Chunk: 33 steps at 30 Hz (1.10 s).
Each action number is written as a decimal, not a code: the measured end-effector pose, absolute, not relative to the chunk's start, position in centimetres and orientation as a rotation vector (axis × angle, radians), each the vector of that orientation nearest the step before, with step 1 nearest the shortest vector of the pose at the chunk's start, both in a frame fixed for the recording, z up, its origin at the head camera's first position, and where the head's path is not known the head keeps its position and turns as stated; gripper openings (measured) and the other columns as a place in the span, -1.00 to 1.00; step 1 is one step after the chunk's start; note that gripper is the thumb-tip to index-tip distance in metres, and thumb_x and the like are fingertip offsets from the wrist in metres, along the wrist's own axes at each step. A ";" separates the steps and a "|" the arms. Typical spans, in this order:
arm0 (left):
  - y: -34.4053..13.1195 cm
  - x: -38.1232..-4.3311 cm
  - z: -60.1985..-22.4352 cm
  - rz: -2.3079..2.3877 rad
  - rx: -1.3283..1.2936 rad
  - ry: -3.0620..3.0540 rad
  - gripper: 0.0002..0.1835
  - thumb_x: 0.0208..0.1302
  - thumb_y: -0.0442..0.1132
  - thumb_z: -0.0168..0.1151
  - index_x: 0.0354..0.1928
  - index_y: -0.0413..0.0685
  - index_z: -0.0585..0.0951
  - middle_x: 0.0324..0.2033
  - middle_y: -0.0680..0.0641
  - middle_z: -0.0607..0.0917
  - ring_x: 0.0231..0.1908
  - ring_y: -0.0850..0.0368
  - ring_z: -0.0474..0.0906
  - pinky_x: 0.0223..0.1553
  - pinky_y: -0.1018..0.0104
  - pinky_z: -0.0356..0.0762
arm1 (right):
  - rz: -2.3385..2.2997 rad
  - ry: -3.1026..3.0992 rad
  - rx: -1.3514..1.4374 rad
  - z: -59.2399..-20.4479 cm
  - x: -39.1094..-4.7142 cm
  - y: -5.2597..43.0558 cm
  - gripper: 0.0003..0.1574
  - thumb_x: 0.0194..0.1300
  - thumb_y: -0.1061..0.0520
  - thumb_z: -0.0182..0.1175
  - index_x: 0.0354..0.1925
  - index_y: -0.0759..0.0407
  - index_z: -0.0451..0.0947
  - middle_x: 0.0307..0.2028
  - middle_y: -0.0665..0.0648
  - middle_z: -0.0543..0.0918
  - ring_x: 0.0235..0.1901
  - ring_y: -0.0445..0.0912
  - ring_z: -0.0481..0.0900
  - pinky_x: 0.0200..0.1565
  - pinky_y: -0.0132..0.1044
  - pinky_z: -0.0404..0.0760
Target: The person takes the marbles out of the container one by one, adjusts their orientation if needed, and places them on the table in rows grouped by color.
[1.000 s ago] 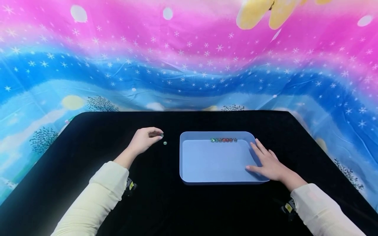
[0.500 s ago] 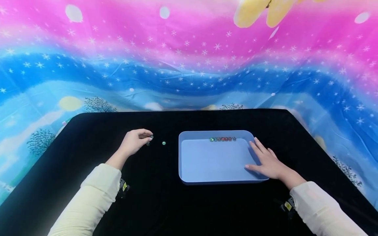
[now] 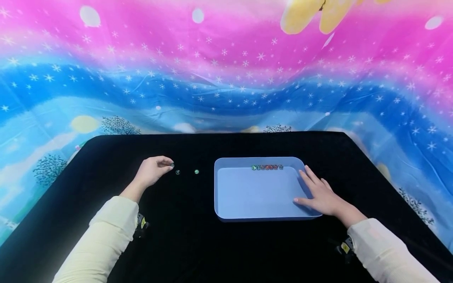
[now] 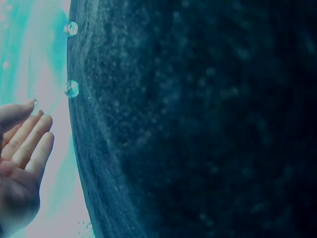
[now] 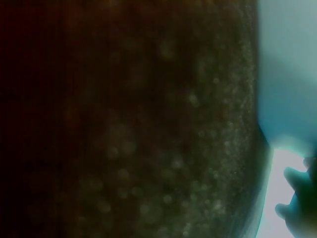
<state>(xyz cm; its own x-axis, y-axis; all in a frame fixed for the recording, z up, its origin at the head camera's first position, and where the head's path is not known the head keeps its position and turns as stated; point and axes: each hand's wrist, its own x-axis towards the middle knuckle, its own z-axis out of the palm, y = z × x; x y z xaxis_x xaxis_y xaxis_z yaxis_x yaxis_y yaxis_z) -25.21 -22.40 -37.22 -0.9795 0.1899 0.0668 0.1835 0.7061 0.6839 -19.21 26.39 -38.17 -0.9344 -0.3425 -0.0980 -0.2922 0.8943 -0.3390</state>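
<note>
My left hand pinches a small glass marble between thumb and fingertips, just above the black cloth. In the left wrist view the pinched marble shows at the thumb tip, the other fingers of the hand extended. To its right lie a dark marble and a green-striped marble, set apart from each other. My right hand rests with spread, fairly straight fingers on the right side of a blue-grey tray. Little of that hand appears in the right wrist view.
Along the tray's far side runs a row of several green, red and dark marbles. Black cloth covers the table. Behind it hangs a pink and blue backdrop with snowflakes.
My left hand has shifted left, away from the green-striped marble. A second marble now lies on the cloth where the hand passed. The right hand and tray stay in place.
</note>
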 end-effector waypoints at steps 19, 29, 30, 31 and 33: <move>-23.7 -25.2 -37.3 1.047 0.263 2.929 -0.76 0.17 -0.29 0.08 -0.15 -0.26 0.52 -0.22 -0.24 0.57 -0.20 -0.11 0.48 -0.23 0.07 0.43 | -0.496 2.901 -0.496 -38.3 -19.3 26.6 0.17 0.05 -0.34 0.04 0.30 0.30 -0.24 0.28 0.31 -0.37 0.22 0.25 -0.25 0.05 0.27 -0.25; -24.4 -25.4 -37.6 0.960 0.242 2.939 -0.81 0.14 -0.34 0.10 -0.21 -0.28 0.53 -0.27 -0.24 0.58 -0.23 -0.12 0.47 -0.26 0.07 0.41 | -0.505 2.895 -0.493 -38.2 -19.4 26.5 0.17 0.05 -0.34 0.05 0.30 0.31 -0.23 0.28 0.31 -0.37 0.22 0.25 -0.25 0.05 0.27 -0.25; -24.5 -25.4 -37.6 0.956 0.241 2.938 -0.81 0.14 -0.34 0.10 -0.21 -0.29 0.53 -0.27 -0.24 0.58 -0.23 -0.12 0.47 -0.26 0.07 0.41 | -0.504 2.896 -0.494 -38.2 -19.4 26.5 0.17 0.05 -0.34 0.05 0.30 0.31 -0.23 0.28 0.31 -0.37 0.22 0.25 -0.25 0.05 0.27 -0.25; -24.5 -25.4 -37.6 0.950 0.238 2.938 -0.81 0.14 -0.34 0.10 -0.22 -0.29 0.53 -0.28 -0.24 0.58 -0.24 -0.12 0.47 -0.26 0.07 0.41 | -0.504 2.895 -0.495 -38.2 -19.4 26.5 0.17 0.05 -0.34 0.05 0.30 0.31 -0.23 0.28 0.31 -0.37 0.22 0.25 -0.25 0.05 0.27 -0.25; -24.5 -25.4 -37.6 0.934 0.229 2.938 -0.81 0.14 -0.34 0.10 -0.22 -0.29 0.53 -0.28 -0.23 0.58 -0.25 -0.11 0.47 -0.27 0.08 0.41 | -0.504 2.893 -0.499 -38.2 -19.4 26.5 0.17 0.05 -0.34 0.05 0.30 0.31 -0.23 0.28 0.31 -0.37 0.22 0.26 -0.25 0.05 0.27 -0.25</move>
